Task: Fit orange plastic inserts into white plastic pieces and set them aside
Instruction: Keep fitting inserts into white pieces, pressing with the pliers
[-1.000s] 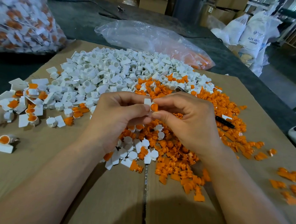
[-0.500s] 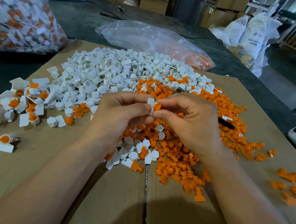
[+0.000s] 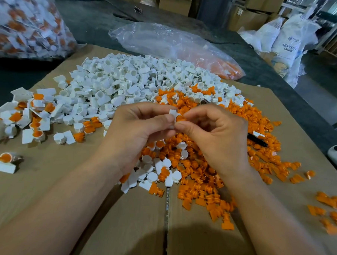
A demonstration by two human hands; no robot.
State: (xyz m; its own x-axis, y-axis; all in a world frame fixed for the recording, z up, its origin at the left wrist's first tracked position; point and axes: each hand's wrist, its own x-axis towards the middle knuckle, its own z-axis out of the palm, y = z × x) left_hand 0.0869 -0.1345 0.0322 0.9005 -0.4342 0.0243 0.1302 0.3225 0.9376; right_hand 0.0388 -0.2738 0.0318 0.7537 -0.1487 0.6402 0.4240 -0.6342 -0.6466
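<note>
Fingers (image 3: 162,120) pinch white piece (image 3: 172,113) — orange inserts (image 3: 198,168) beneath, plastic bag (image 3: 168,41) beyond.

Left hand (image 3: 136,131) pinches a white piece (image 3: 172,116) while right hand (image 3: 216,137) pinches the orange insert (image 3: 179,118) against it

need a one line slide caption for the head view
Left hand and right hand fit an orange insert into a white piece over piles of loose parts on cardboard.
</note>
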